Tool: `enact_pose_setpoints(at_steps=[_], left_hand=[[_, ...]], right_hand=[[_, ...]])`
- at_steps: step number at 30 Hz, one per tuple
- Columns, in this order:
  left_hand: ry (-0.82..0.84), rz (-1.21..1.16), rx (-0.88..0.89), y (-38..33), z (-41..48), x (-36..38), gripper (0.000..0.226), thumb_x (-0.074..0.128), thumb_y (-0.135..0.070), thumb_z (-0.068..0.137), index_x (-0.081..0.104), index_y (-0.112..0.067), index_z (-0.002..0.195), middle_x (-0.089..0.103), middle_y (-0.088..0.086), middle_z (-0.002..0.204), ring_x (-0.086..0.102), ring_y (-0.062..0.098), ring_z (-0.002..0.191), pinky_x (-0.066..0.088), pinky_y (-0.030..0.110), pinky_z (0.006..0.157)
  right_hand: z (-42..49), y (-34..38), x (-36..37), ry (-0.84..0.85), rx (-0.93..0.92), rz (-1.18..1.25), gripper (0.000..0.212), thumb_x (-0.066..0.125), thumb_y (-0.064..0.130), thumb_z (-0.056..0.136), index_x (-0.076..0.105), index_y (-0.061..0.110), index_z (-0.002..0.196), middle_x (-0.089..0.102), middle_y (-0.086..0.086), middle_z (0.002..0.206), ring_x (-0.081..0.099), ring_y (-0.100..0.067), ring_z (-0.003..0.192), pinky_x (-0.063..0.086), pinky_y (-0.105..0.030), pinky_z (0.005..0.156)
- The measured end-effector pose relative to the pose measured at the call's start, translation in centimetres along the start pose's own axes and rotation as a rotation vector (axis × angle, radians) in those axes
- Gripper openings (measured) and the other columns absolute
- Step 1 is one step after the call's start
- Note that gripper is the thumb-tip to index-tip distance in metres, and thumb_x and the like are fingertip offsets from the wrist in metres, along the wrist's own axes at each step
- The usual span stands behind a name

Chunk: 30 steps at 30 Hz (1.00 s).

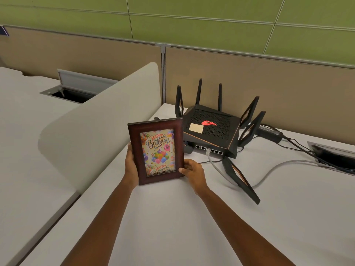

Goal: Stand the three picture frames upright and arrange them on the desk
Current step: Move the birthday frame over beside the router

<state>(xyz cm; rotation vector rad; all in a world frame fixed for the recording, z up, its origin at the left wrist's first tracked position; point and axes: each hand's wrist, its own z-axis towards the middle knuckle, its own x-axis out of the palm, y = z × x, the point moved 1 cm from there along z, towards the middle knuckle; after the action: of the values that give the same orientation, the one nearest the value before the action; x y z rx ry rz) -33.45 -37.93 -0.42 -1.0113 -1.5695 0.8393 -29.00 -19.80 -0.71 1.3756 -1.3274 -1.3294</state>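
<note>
A dark red-brown wooden picture frame with a colourful "Happy Birthday" balloon card stands upright in portrait, facing me, its lower edge on or just above the white desk. My left hand grips its left edge low down, thumb on the front. At the lower right corner my right hand holds the frame, thumb across the front rim. No other picture frame is in view.
A black router with several antennas sits just behind and right of the frame, one antenna lying toward me. Grey and black cables trail right to a desk cable port. A curved beige divider stands on the left.
</note>
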Motion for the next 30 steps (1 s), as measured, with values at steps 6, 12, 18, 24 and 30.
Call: enact_pose_setpoints(at_steps=[6,12,18,24,30], left_hand=[[0.014,0.03,-0.004,0.0,-0.4,0.0,0.056,0.016,-0.054,0.093,0.056,-0.021,0.112,0.065,0.0,0.1,0.065,0.019,0.089,0.053,0.036,0.077],[-0.035,0.084,0.022,0.2,-1.5,0.0,0.056,0.013,-0.051,0.094,0.056,-0.021,0.115,0.064,0.002,0.108,0.069,0.019,0.088,0.055,0.035,0.08],[-0.346,0.306,0.179,2.8,-4.8,-0.1,0.047,0.019,-0.036,0.098,0.053,-0.006,0.114,0.06,0.018,0.115,0.059,0.03,0.102,0.048,0.037,0.087],[-0.439,0.673,0.36,5.1,-9.3,0.7,0.039,0.038,-0.02,0.096,0.037,-0.002,0.13,0.045,0.02,0.133,0.048,0.031,0.12,0.047,0.037,0.091],[-0.42,0.882,0.386,6.6,-13.0,2.1,0.041,0.043,-0.011,0.093,0.038,0.003,0.131,0.044,0.022,0.139,0.042,0.034,0.129,0.039,0.044,0.106]], right_hand=[[0.2,-0.2,0.2,0.012,0.005,-0.039,0.028,0.053,-0.002,0.084,0.056,0.001,0.112,0.063,-0.016,0.113,0.059,-0.022,0.096,0.049,-0.03,0.086],[-0.3,-0.1,0.3,0.028,-0.023,-0.115,0.032,0.049,0.003,0.087,0.051,0.002,0.119,0.06,-0.015,0.121,0.056,-0.018,0.1,0.045,-0.022,0.085],[-2.9,-1.1,-0.4,0.021,-0.078,-0.187,0.047,0.051,0.009,0.089,0.037,0.006,0.133,0.044,-0.012,0.139,0.041,-0.024,0.128,0.034,-0.035,0.108],[-6.1,-2.9,-1.6,-0.031,-0.169,-0.405,0.043,0.044,0.014,0.093,0.035,0.01,0.134,0.037,-0.008,0.144,0.035,-0.019,0.132,0.025,-0.026,0.108],[-8.9,-4.4,-3.1,0.037,-0.138,-0.565,0.04,0.035,0.021,0.096,0.035,0.013,0.135,0.028,-0.003,0.15,0.022,-0.015,0.139,0.015,-0.026,0.114]])
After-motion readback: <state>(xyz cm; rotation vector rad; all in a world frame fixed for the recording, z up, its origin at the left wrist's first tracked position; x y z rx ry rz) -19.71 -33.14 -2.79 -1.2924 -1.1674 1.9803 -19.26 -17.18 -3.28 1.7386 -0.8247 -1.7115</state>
